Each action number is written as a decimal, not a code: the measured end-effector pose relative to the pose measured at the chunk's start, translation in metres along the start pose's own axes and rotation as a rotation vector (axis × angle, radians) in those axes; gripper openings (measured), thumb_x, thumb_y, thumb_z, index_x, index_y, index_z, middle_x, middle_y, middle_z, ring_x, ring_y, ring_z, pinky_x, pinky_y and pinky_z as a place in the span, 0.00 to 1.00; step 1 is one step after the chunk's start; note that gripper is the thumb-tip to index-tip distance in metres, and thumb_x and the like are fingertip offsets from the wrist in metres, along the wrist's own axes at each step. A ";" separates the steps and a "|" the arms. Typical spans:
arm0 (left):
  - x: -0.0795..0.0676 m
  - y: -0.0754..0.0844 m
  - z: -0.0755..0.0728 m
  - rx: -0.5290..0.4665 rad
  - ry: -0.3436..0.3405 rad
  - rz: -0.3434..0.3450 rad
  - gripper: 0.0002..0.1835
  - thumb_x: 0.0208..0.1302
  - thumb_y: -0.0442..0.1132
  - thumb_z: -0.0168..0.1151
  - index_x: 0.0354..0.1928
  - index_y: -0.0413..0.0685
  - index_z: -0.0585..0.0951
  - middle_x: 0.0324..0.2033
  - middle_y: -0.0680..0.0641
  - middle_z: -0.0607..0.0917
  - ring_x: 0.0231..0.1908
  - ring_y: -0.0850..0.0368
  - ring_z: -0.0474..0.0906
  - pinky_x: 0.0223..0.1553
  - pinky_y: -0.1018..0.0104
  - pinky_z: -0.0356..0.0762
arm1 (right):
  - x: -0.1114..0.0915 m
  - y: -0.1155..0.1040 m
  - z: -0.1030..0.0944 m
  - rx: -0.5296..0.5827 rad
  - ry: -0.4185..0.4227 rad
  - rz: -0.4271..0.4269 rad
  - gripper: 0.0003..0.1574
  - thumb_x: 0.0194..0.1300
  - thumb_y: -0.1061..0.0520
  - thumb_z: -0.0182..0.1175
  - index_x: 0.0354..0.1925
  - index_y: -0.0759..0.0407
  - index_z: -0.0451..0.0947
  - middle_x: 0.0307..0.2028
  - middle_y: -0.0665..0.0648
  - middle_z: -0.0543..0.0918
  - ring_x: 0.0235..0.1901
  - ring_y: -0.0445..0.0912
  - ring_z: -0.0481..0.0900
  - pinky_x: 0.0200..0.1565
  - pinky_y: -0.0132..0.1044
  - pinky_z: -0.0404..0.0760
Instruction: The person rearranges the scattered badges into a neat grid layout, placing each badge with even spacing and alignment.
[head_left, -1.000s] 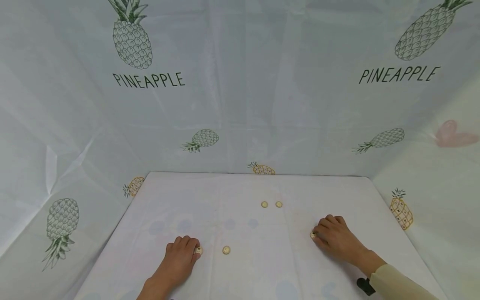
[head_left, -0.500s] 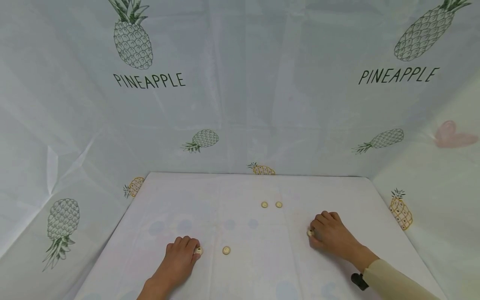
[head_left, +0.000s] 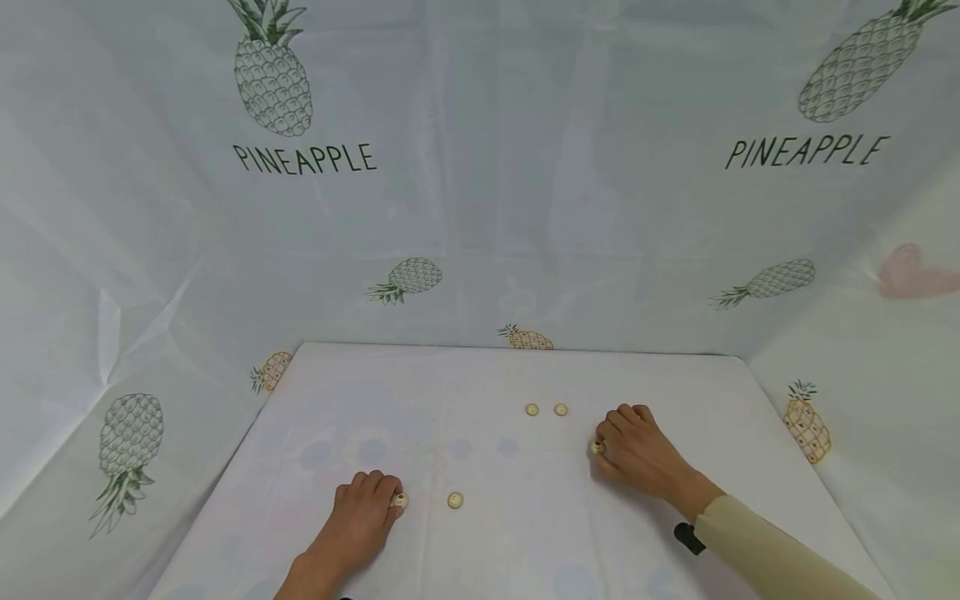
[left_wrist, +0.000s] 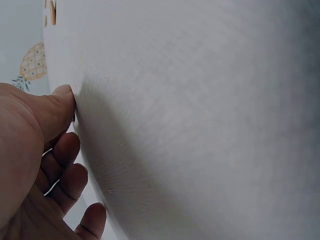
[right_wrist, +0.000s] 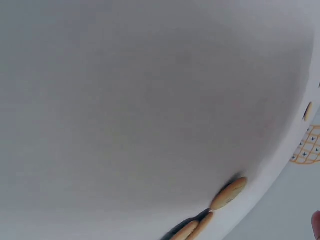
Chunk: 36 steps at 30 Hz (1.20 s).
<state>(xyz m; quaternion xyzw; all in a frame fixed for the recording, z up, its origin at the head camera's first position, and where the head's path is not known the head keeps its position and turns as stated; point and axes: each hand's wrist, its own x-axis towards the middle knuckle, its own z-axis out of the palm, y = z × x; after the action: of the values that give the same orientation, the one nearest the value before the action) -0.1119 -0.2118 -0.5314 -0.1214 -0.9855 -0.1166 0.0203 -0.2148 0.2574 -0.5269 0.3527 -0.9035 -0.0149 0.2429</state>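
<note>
Left hand: pinches the left-hand disc at its fingertips, nearer the worktop's left edge than its right; a loosened thumb could let it slip.
Lone disc: lies just beside, to the right; an inward swing of that hand might knock it.
Right hand: pinches the right-hand disc, right of centre; whether it is lifted cannot be told; an uneven pinch could drop it.
Toward the far edge: left far disc and right far disc, apart; sweeping right-hand fingertips could scatter them.
</note>
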 end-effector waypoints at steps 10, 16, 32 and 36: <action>0.002 0.000 0.004 -0.012 -0.011 -0.010 0.11 0.67 0.45 0.74 0.44 0.56 0.80 0.38 0.57 0.77 0.42 0.58 0.71 0.43 0.51 0.70 | 0.040 0.004 0.008 0.035 -0.041 0.040 0.14 0.61 0.48 0.72 0.36 0.54 0.80 0.34 0.51 0.80 0.39 0.51 0.73 0.52 0.54 0.73; 0.003 -0.003 0.006 -0.015 -0.001 -0.005 0.12 0.66 0.45 0.74 0.44 0.56 0.80 0.37 0.58 0.77 0.41 0.58 0.70 0.43 0.51 0.71 | 0.061 0.004 0.016 0.035 -0.038 0.029 0.15 0.61 0.47 0.73 0.36 0.54 0.80 0.34 0.51 0.80 0.39 0.50 0.72 0.51 0.53 0.72; 0.003 -0.004 0.007 -0.014 -0.016 -0.016 0.11 0.66 0.45 0.74 0.44 0.55 0.80 0.38 0.57 0.78 0.42 0.58 0.71 0.44 0.51 0.72 | 0.102 -0.020 0.042 0.083 -0.133 0.057 0.14 0.63 0.47 0.71 0.37 0.55 0.82 0.35 0.51 0.80 0.40 0.50 0.70 0.52 0.53 0.70; 0.003 -0.003 0.006 -0.012 -0.019 -0.014 0.12 0.66 0.45 0.74 0.44 0.55 0.80 0.39 0.57 0.78 0.42 0.57 0.71 0.44 0.50 0.72 | 0.112 -0.030 0.045 0.092 -0.149 0.055 0.11 0.65 0.48 0.69 0.38 0.54 0.82 0.36 0.51 0.80 0.40 0.50 0.70 0.51 0.52 0.69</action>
<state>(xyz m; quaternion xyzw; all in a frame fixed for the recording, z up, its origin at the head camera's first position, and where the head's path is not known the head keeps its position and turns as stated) -0.1154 -0.2127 -0.5379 -0.1154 -0.9858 -0.1215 0.0096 -0.2876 0.1562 -0.5247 0.3367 -0.9281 0.0070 0.1587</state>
